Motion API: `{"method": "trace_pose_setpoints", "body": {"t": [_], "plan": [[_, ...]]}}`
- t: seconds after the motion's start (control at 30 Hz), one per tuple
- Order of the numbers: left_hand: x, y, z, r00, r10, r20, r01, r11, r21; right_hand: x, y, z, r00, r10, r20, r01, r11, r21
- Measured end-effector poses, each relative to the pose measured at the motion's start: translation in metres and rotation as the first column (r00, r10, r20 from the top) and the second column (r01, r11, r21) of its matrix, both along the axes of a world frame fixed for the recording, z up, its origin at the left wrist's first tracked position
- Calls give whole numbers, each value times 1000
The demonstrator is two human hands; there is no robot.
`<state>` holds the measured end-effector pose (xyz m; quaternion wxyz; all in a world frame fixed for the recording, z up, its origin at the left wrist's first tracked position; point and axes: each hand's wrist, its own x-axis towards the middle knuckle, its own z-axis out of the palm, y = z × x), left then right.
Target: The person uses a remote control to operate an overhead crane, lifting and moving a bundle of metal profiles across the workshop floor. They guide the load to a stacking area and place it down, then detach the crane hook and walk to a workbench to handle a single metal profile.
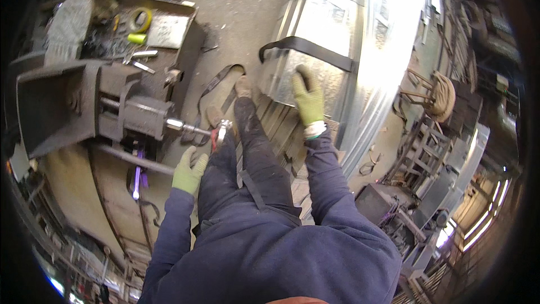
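my green-gloved left hand (189, 173) and right hand (309, 100) gape empty; the flat black webbing strap (316, 50) looks light, pliant, best pinched by its edges

The left fisheye camera on your head looks steeply down past your dark navy long-sleeved top (270, 253), close at the lower edge, along your black trousers (265, 162) to your dusty brown shoes (243, 85) farther off, its wide round view bending straight edges toward the rim.
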<state>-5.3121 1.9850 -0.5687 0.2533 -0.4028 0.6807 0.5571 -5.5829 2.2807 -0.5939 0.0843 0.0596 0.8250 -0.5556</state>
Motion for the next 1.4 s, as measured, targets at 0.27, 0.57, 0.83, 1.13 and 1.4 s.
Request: {"method": "trace_pose_setpoints", "body": {"t": [0.27,0.57,0.83,1.13,1.4], "plan": [[-22,45,-133,868,491,79,-469,756,457,-93,171,-3,956,-292,42,148,598,788],[-41,57,-15,865,334,375,-459,828,321,-114,218,-63,929,-343,139,178,744,644],[-56,48,-5,874,-457,168,486,801,-349,-133,215,-66,927,-323,191,36,583,812],[-101,56,-3,730,-596,334,683,616,-393,-184,172,-24,937,-235,259,-4,733,680],[-83,38,14,823,-560,95,547,736,-399,-200,86,-51,927,-285,243,-5,638,770]]}}
